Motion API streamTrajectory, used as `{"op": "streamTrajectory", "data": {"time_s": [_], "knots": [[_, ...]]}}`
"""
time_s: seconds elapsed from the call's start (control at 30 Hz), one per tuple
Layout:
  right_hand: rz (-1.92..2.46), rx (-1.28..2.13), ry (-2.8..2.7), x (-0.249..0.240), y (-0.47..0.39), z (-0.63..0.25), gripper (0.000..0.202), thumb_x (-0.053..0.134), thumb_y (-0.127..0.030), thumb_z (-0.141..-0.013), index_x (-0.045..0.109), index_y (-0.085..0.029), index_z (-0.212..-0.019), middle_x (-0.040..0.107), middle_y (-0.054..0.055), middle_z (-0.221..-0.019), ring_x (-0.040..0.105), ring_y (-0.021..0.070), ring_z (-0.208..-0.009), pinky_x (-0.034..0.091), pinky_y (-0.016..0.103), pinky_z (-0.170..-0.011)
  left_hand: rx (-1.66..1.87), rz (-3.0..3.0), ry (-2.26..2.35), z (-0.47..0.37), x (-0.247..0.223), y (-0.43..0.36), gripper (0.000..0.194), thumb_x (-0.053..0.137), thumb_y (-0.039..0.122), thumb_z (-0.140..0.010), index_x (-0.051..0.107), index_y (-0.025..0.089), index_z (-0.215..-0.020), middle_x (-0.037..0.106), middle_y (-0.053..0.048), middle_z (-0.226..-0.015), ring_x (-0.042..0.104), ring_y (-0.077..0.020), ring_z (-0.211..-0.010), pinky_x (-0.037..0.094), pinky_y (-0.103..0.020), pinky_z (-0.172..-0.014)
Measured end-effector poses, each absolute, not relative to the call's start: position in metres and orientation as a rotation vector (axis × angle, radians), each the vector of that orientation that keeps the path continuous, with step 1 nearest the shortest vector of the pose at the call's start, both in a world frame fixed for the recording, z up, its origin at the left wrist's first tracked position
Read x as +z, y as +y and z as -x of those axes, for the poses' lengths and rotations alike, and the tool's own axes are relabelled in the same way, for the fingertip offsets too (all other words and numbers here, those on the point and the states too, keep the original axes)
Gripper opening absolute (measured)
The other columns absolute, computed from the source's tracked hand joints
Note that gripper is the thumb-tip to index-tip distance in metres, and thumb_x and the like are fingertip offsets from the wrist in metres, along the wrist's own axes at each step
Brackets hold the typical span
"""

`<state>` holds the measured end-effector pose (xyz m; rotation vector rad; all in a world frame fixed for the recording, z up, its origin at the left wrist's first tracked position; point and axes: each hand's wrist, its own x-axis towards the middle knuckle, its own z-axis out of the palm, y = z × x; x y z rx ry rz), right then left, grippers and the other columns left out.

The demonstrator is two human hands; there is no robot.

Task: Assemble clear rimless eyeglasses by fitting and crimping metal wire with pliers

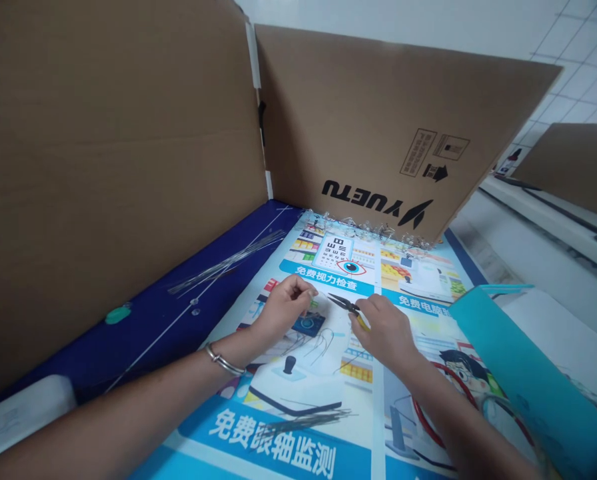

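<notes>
My right hand [387, 330] is closed around a pair of pliers [344, 304] with dark, pointed jaws and yellow handles. The jaws point left, towards my left hand [289, 301]. Thumb and fingers of that hand are pinched together just short of the plier tips; what they hold is too fine to make out. Below the hands, a few thin curved wires [322, 345] lie on the printed sheet. Closer to me is a bundle of straight thin wires [308, 420].
Tall cardboard panels [378, 133] wall in the back and left. Many small bent wire pieces [378, 230] line the back panel's foot. More straight wires [228, 262] and a green blob [118, 315] lie on the left. A teal box [533, 373] stands at right, near a red ring [421, 420].
</notes>
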<state>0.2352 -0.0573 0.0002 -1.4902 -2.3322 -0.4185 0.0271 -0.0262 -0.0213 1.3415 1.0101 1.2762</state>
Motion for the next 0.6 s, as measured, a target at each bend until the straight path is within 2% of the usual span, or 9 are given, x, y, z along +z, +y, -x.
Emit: {"op": "streamTrajectory", "data": {"time_s": [0.07,0.2,0.37,0.6], "knots": [[1.579,-0.339,-2.378,0.01,-0.058,-0.24,0.017,0.05,-0.035,-0.079,0.059,-0.022,-0.087,0.058,0.004,-0.079,0.052,0.0163,-0.076,0.031,0.025,-0.057,1.286,-1.292,1.013,-0.026,-0.022,-0.024,0.006,0.051,0.017,-0.073,0.046,0.016,-0.07,0.052,0.003,-0.066,0.044,-0.0062,-0.052,0.035,-0.02,-0.051],[1.7,-0.018,-2.697,0.029,-0.061,-0.25,0.02,0.053,-0.041,-0.074,0.061,-0.023,-0.068,0.058,0.002,-0.062,0.05,0.0136,-0.056,0.021,0.024,-0.047,1.284,-1.201,0.981,-0.025,-0.025,-0.022,0.005,0.051,0.015,-0.071,0.047,0.016,-0.07,0.054,0.002,-0.069,0.043,-0.0048,-0.049,0.035,-0.019,-0.05],[1.83,0.236,-2.847,0.04,-0.066,-0.246,0.034,0.04,-0.047,-0.079,0.063,-0.023,-0.076,0.062,0.004,-0.071,0.054,0.0162,-0.063,0.02,0.024,-0.048,1.284,-1.138,0.95,-0.027,-0.032,-0.022,0.005,0.051,0.013,-0.07,0.047,0.016,-0.07,0.053,0.002,-0.063,0.044,-0.0053,-0.05,0.034,-0.019,-0.049],[1.83,0.122,-2.835,0.037,-0.072,-0.232,0.031,0.037,-0.041,-0.08,0.061,-0.023,-0.085,0.063,0.004,-0.08,0.055,0.0183,-0.071,0.024,0.026,-0.054,1.269,-1.133,0.932,-0.028,-0.036,-0.022,0.005,0.051,0.016,-0.073,0.047,0.017,-0.071,0.051,0.004,-0.056,0.045,-0.0065,-0.05,0.034,-0.019,-0.05]]}}
